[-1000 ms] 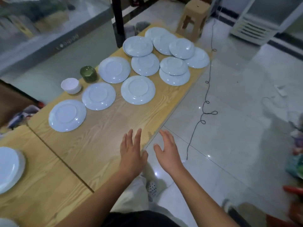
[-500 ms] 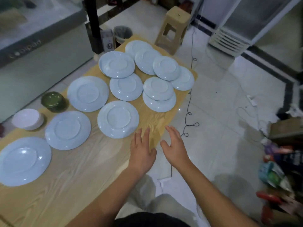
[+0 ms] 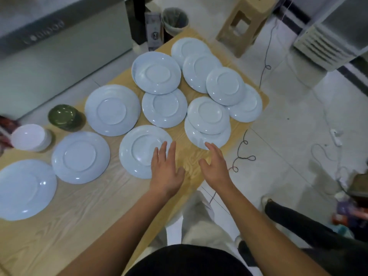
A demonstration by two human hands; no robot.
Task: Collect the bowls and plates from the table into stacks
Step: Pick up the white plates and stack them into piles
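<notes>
Several pale blue plates lie upside down on the wooden table (image 3: pixel 83 216), some overlapping at the far right end. My left hand (image 3: pixel 166 168) hovers flat and empty, its fingertips over the rim of the nearest plate (image 3: pixel 139 151). My right hand (image 3: pixel 216 165) is open too, fingers reaching the edge of a two-plate pile (image 3: pixel 207 126). A stack of white bowls (image 3: pixel 29 137) and a stack of green bowls (image 3: pixel 63 116) stand at the table's left edge.
A tan plastic stool (image 3: pixel 245 22) and a grey waste bin (image 3: pixel 175 18) stand beyond the table's far end. A cable (image 3: pixel 243 154) trails over the tiled floor to the right. Another person's dark-trousered leg (image 3: pixel 298 222) is at the lower right.
The view has moved closer to the plates at the table's far end. Both hands have advanced from the bare wood to the nearest plates, still open and holding nothing.
</notes>
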